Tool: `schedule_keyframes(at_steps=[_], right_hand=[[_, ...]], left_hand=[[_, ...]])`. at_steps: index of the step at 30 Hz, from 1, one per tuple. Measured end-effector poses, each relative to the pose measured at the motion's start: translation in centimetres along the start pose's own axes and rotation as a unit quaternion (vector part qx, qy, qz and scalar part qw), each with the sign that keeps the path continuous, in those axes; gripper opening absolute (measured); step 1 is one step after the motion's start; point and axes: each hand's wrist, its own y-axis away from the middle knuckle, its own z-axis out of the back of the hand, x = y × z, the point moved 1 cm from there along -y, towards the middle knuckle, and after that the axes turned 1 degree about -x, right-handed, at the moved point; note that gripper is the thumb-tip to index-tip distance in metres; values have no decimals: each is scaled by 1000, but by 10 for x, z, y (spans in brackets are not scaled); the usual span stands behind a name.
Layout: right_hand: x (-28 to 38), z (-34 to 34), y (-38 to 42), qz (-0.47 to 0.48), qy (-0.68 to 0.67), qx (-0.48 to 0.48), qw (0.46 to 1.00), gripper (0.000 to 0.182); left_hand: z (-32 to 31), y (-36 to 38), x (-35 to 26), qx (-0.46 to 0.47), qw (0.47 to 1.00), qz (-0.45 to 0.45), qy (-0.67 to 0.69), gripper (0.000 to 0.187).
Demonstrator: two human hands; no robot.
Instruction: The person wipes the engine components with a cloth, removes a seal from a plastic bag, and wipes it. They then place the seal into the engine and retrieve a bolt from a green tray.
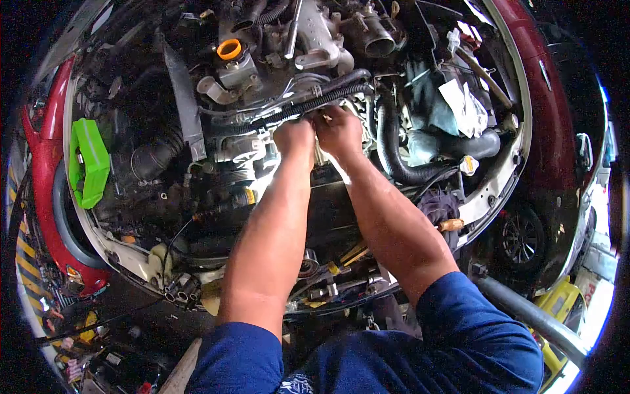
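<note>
My left hand point(294, 136) and my right hand point(338, 133) are side by side, deep in the engine bay. Both are closed, with their fingertips hidden at the engine point(246, 155); what they grip cannot be made out. Just beyond them a black corrugated hose point(308, 105) runs across the engine. Bright light falls on the metal parts around both hands. To the right of my right hand a thick black hose point(388, 141) curves down. An orange-rimmed filler opening point(229, 49) lies further back on the left.
A bright green piece point(90, 163) rests on the left fender edge. White paper or cloth point(462, 108) lies at the right. A dark rag point(440, 205) and a wooden handle point(451, 225) sit by the front edge. A grey metal bar point(531, 315) is at lower right.
</note>
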Motion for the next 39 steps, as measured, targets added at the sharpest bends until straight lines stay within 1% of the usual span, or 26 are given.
schedule_keyframes(at_steps=[1,2,3,5,7,10,11,13,14,15,17,19,20,21,22,23,25,26,27,28,31,32,33,35,38,39], right_hand=[[5,8,5,30,37,-23,999,31],[11,19,10,138,125,-35,982,29],[19,-18,-2,141,61,-53,987,29],[-5,-5,-8,-124,-108,16,986,26],[-5,6,-7,-143,-157,36,977,23],[-28,-23,-11,69,-26,-33,997,34],[-12,-14,-6,79,16,-16,997,38],[-15,-15,-7,227,44,-102,968,19],[-21,-14,-4,110,-31,-70,991,24],[-6,-4,0,-8,-106,-38,994,30],[-22,-1,-16,-163,-75,14,984,40],[-8,8,-10,-122,-75,37,989,37],[-4,4,-2,-65,-86,13,994,40],[6,-6,-3,-7,-49,-24,998,27],[8,-3,1,56,10,-45,997,26],[9,0,7,118,67,-66,988,26],[-7,-9,-4,148,79,-63,984,25],[-11,-7,-7,51,16,-36,998,26],[-12,-3,-7,-48,-47,-9,998,26],[-9,5,-9,-110,-118,11,987,29],[-9,0,-12,-94,-43,14,995,28],[-7,-8,-4,-43,-110,-20,993,24],[-2,-10,1,17,-33,-43,998,22],[0,-10,2,135,5,-66,989,23],[1,0,1,-95,-128,-2,987,28],[2,5,-4,-141,-100,12,985,35]], left_hand=[[-1,12,-5,61,973,123,187,20],[-1,25,-13,30,966,110,231,13],[24,1,-26,-30,999,-29,-7,18],[13,21,-20,-64,916,-265,-293,23],[14,35,-31,-10,945,-201,-260,28],[6,0,-2,-50,962,-159,-217,26],[3,-16,13,25,998,-25,56,22],[18,26,-32,58,981,121,142,22],[8,-6,3,53,998,5,29,20],[10,2,-2,-8,934,-222,-279,24],[14,42,-33,0,949,-242,-203,30],[13,43,-35,-3,946,-251,-206,27],[12,31,-29,-7,971,-188,-148,23],[13,28,-33,-12,989,-120,-89,20],[13,25,-33,25,986,103,125,13],[18,27,-32,97,957,130,239,9],[15,14,-19,52,988,95,108,15],[14,12,-12,4,990,-114,-83,20],[12,22,-15,-42,910,-315,-265,24],[11,34,-25,-28,933,-264,-242,29],[11,18,-24,-62,929,-253,-262,29],[9,13,-20,36,998,27,-53,27],[19,5,-16,115,993,-12,20,21],[8,-2,-4,198,908,164,330,16],[12,18,-20,86,994,33,54,20],[15,19,-22,31,936,-220,-272,22]])
